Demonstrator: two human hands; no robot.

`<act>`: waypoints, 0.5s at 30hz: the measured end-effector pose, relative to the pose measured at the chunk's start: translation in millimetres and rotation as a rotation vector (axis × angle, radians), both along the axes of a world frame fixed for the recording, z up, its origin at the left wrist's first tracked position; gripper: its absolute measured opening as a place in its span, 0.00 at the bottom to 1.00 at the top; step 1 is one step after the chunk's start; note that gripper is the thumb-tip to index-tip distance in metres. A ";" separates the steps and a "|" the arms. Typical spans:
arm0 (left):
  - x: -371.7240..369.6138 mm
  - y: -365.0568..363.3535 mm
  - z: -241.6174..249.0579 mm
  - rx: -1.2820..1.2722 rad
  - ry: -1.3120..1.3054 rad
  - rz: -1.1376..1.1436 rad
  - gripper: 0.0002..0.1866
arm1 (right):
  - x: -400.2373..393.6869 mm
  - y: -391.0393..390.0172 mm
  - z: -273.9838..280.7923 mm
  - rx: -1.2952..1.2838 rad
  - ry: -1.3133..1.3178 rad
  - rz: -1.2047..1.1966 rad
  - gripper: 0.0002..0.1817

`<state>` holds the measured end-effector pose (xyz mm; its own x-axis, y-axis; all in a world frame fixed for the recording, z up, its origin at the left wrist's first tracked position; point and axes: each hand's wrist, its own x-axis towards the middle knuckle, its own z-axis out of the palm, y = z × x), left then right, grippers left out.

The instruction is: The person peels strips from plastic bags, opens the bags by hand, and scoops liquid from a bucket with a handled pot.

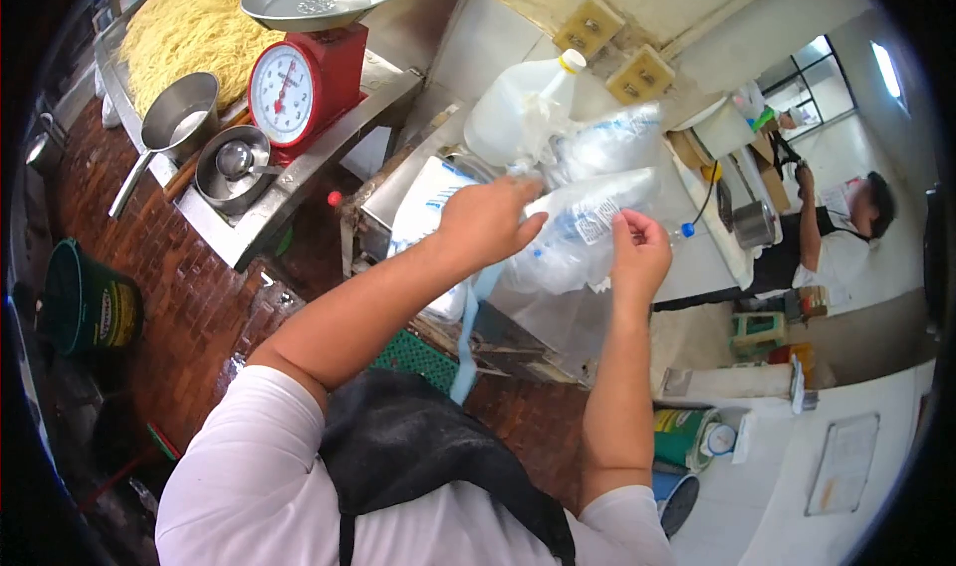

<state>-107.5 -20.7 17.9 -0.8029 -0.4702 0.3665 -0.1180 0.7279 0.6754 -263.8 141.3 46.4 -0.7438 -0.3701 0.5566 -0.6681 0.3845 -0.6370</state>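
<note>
Clear plastic bags with blue and white print (573, 227) lie bunched on a small table in front of me. My left hand (490, 218) is over their left side, thumb apart from the fingers, with no object visible in it. At the bags' right edge, the fingertips of my right hand (640, 250) are pinched together on the plastic. A translucent jug with a yellow cap (513, 108) stands behind the bags. White packs with blue print (428, 203) are left of them.
A red dial scale (309, 88), a heap of yellow noodles (189, 33), a saucepan (181, 118) and a metal bowl (234, 173) occupy the left table. A green bucket (90, 297) stands on the floor. Another person (827, 227) stands at a counter, right.
</note>
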 end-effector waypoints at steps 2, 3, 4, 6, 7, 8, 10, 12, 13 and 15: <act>-20.9 0.9 -3.2 -0.075 0.241 -0.031 0.26 | 2.5 0.8 3.0 0.053 0.051 -0.013 0.10; -31.3 2.0 0.3 -0.077 0.215 -0.099 0.35 | 3.6 1.1 3.7 0.080 0.077 -0.018 0.10; -38.5 3.8 8.9 -0.024 0.175 -0.132 0.37 | 3.4 1.1 2.9 0.063 0.097 -0.014 0.11; -52.1 7.0 26.5 0.083 0.093 -0.197 0.41 | 2.7 1.4 1.0 0.029 0.135 -0.005 0.14; -64.6 5.7 26.9 0.136 0.071 -0.189 0.45 | 2.8 1.9 2.1 0.024 0.134 -0.012 0.14; -73.4 2.2 24.5 0.130 0.071 -0.205 0.45 | 3.3 3.5 4.1 0.019 0.132 -0.020 0.14; -90.9 -3.9 18.1 0.118 0.071 -0.237 0.44 | -2.8 8.5 3.3 0.001 0.086 -0.021 0.14; -98.6 -7.9 8.8 0.180 0.083 -0.308 0.37 | -11.0 13.9 -1.4 -0.026 -0.007 -0.005 0.14; -100.2 -8.5 5.0 0.237 0.093 -0.323 0.34 | -13.4 16.0 -2.9 -0.043 -0.027 0.013 0.14; -104.4 -8.7 -3.7 0.345 0.121 -0.356 0.31 | -16.7 19.9 -5.0 -0.072 -0.065 0.048 0.13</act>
